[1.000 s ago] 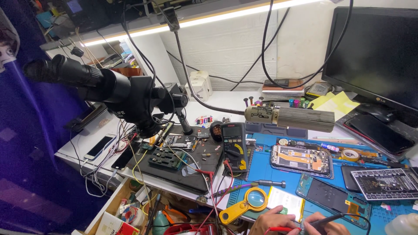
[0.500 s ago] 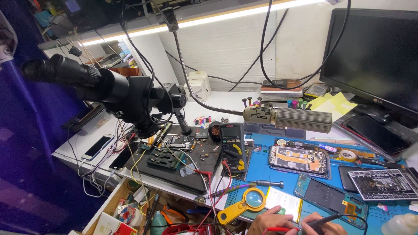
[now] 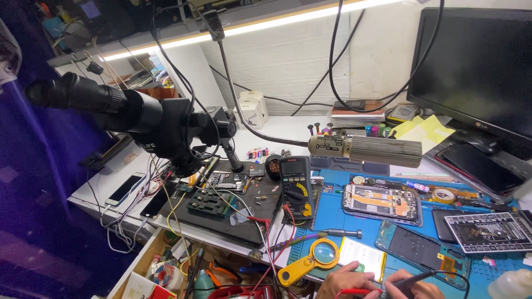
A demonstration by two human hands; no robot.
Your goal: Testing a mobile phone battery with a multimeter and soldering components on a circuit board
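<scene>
My left hand [image 3: 344,280] sits at the bottom edge of the head view, fingers closed on a red test probe [image 3: 354,292]. Just to its right, my right hand [image 3: 414,289] grips a black test probe [image 3: 413,278] whose cable runs off to the right. Both hands rest on the blue work mat [image 3: 332,221], close to a white and yellow flat part [image 3: 363,256]. Red and black leads run back towards a black and yellow multimeter [image 3: 295,185]. A yellow magnifier [image 3: 310,260] lies left of my left hand.
A black microscope [image 3: 138,119] overhangs a dark pad with circuit boards [image 3: 213,204]. An opened phone [image 3: 382,202], a phone back frame [image 3: 421,249] and a screwdriver [image 3: 341,233] lie on the mat. A ribbed lamp head [image 3: 368,149] hangs across the middle; a monitor [image 3: 476,66] stands at right.
The view has shifted only slightly. Both hands stay at the bottom edge with the probes in them; nothing on the bench has moved.
</scene>
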